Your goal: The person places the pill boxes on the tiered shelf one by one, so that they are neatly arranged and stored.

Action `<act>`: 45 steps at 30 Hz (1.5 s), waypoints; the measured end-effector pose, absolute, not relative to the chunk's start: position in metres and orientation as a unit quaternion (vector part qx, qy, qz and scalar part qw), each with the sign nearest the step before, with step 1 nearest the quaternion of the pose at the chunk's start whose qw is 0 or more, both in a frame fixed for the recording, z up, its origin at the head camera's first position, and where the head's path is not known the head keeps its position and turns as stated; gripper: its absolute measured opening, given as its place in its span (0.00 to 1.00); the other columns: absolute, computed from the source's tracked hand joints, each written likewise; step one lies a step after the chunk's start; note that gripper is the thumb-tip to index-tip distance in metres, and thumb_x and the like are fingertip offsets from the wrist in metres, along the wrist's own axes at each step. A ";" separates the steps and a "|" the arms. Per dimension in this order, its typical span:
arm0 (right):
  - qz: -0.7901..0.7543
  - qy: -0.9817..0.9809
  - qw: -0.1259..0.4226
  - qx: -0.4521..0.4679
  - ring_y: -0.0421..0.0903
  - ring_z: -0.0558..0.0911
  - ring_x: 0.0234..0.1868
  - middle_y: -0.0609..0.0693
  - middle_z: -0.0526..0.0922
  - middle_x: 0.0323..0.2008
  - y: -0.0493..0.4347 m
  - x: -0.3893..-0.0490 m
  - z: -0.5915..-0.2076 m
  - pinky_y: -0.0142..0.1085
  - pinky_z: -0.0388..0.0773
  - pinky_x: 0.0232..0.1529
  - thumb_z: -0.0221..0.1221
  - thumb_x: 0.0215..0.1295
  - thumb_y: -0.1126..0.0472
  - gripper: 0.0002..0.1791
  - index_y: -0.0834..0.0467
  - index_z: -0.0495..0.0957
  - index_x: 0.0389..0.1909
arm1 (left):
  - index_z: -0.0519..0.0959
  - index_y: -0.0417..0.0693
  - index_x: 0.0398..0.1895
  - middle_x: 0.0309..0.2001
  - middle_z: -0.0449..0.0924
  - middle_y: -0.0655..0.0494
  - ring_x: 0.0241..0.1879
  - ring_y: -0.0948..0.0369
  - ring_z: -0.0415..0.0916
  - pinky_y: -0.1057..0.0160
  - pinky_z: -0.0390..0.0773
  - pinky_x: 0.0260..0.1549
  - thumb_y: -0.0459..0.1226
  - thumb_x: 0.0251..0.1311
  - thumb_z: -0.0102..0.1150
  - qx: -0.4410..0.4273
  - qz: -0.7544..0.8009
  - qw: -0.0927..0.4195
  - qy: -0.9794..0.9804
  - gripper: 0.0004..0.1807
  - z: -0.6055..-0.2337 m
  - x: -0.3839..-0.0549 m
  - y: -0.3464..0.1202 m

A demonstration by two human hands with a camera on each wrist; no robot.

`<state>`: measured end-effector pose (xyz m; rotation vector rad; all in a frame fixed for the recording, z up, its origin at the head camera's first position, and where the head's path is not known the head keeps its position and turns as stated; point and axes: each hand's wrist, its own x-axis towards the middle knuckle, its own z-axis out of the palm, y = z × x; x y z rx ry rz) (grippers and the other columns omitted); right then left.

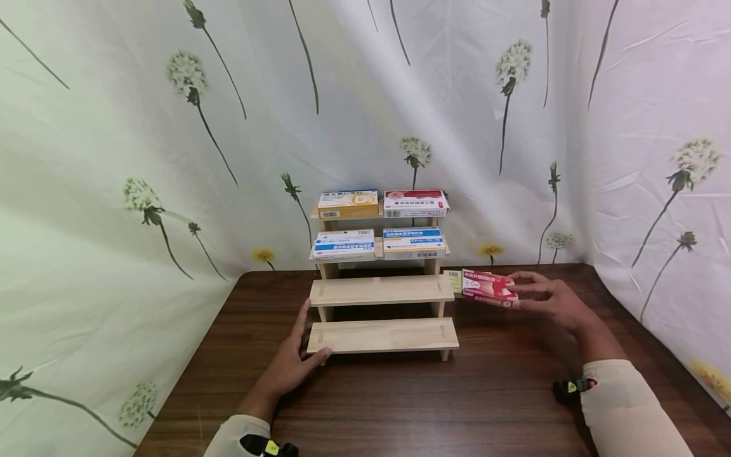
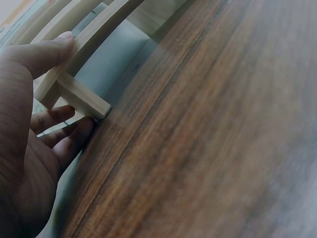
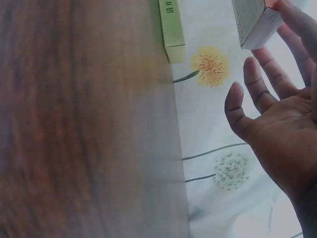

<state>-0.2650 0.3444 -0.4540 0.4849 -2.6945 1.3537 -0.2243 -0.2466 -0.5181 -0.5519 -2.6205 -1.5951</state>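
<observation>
A red medicine box (image 1: 488,288) is pinched between the thumb and fingers of my right hand (image 1: 556,304), to the right of the wooden stepped rack (image 1: 381,290). The right wrist view shows a corner of the held box (image 3: 260,27) raised above the table, with the remaining fingers spread below. My left hand (image 1: 290,365) grips the rack's lower left end. In the left wrist view the thumb (image 2: 52,52) lies on the lowest shelf's edge, and the other fingers reach behind the front leg (image 2: 81,94).
On the top step sit an orange-and-white box (image 1: 348,203) and a red-and-white box (image 1: 415,203). The step below bears two blue-and-white boxes (image 1: 344,245). A yellow-green box (image 3: 172,25) lies on the dark wooden table (image 1: 422,406), partly behind the red one. Flowered cloth (image 1: 354,139) hangs around the table.
</observation>
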 end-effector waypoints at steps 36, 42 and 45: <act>0.409 -0.871 0.076 0.261 0.28 0.76 0.66 0.62 0.80 0.71 0.333 -0.254 -0.409 0.25 0.77 0.56 0.75 0.67 0.66 0.20 0.58 0.90 0.61 | 0.34 0.76 0.91 0.81 0.63 0.30 0.71 0.38 0.77 0.54 0.86 0.54 0.42 0.73 0.72 -0.165 -0.513 0.004 -0.842 0.62 -0.515 -0.223 -0.245; 0.421 -0.864 0.077 0.263 0.21 0.74 0.67 0.69 0.79 0.72 0.319 -0.252 -0.408 0.19 0.74 0.58 0.74 0.68 0.66 0.20 0.60 0.90 0.60 | 0.34 0.75 0.91 0.81 0.64 0.32 0.71 0.38 0.77 0.54 0.86 0.54 0.42 0.73 0.73 -0.165 -0.510 0.007 -0.844 0.62 -0.516 -0.224 -0.246; 0.423 -0.863 0.077 0.263 0.22 0.74 0.67 0.68 0.79 0.72 0.312 -0.251 -0.407 0.20 0.74 0.58 0.74 0.68 0.66 0.19 0.59 0.90 0.60 | 0.34 0.73 0.91 0.81 0.64 0.31 0.69 0.39 0.78 0.57 0.87 0.52 0.42 0.73 0.73 -0.168 -0.511 0.007 -0.843 0.62 -0.516 -0.223 -0.246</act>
